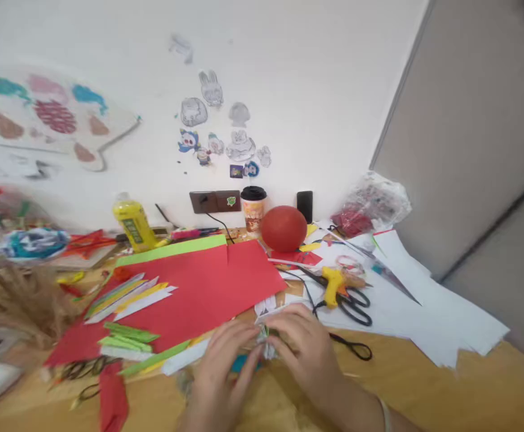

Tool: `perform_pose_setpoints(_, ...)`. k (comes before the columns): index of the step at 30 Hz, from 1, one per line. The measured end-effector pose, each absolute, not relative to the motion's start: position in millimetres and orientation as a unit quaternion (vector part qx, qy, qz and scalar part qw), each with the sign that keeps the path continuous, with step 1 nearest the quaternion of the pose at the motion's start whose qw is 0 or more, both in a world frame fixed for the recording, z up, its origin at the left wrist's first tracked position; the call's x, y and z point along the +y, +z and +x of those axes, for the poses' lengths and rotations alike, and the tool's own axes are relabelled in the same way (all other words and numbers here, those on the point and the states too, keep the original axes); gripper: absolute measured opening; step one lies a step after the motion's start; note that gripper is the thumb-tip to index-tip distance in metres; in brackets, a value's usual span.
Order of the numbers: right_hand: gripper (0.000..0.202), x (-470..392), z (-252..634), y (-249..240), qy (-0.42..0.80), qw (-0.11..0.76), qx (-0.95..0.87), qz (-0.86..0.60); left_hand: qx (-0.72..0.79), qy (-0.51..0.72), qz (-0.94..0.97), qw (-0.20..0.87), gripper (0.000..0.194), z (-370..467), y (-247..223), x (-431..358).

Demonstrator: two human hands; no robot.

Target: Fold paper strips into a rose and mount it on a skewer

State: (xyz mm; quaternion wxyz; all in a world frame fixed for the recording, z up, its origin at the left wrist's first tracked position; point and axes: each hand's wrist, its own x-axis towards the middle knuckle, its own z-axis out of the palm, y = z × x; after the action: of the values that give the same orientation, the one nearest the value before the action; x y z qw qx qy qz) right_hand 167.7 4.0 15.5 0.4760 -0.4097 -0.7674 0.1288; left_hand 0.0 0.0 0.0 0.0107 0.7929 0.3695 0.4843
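Low in the middle of the head view, my left hand [226, 366] and my right hand [307, 354] meet over the wooden table [379, 396]. Between their fingertips is a small whitish, crumpled piece [268, 348] with a bit of green; both hands pinch it, and its shape is blurred. A blue scrap [239, 363] shows beneath my left fingers. Left of my left hand lie folded green strips [127, 339] and white strips [185, 358] on a red sheet [194, 288].
A yellow glue gun [333, 287] and black-handled scissors [356, 307] lie right of my hands, near white paper [388, 312]. Behind stand a red balloon-like ball [283, 228], a paper cup [253, 213] and a yellow bottle [133, 223].
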Motion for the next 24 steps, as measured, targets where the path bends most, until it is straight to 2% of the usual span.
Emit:
perform_pose_setpoints(5,0.013,2.8,167.7,16.0,0.191,0.482,-0.753,-0.406,0.38,0.456,0.791,0.147,0.006,0.0,10.0,2.8)
perform_pose_setpoints(11,0.012,4.6,169.6,27.0,0.404,0.407,-0.676,-0.462,0.452,0.351,0.705,0.42,0.017,-2.0,22.3,6.7)
perform_pose_setpoints(15,0.013,8.4,169.6,21.3,0.559,0.356,-0.592,-0.458,0.443,0.301,0.603,0.591,0.029,-0.1,16.2,14.1)
perform_pose_setpoints(18,0.016,13.5,169.9,12.0,0.591,0.34,-0.567,-0.462,0.454,0.287,0.589,0.605,0.031,0.3,6.4,18.5)
perform_pose_setpoints(24,0.012,18.3,171.4,2.2,0.592,0.318,-0.582,-0.457,0.486,0.278,0.627,0.541,0.02,1.1,2.3,17.4)
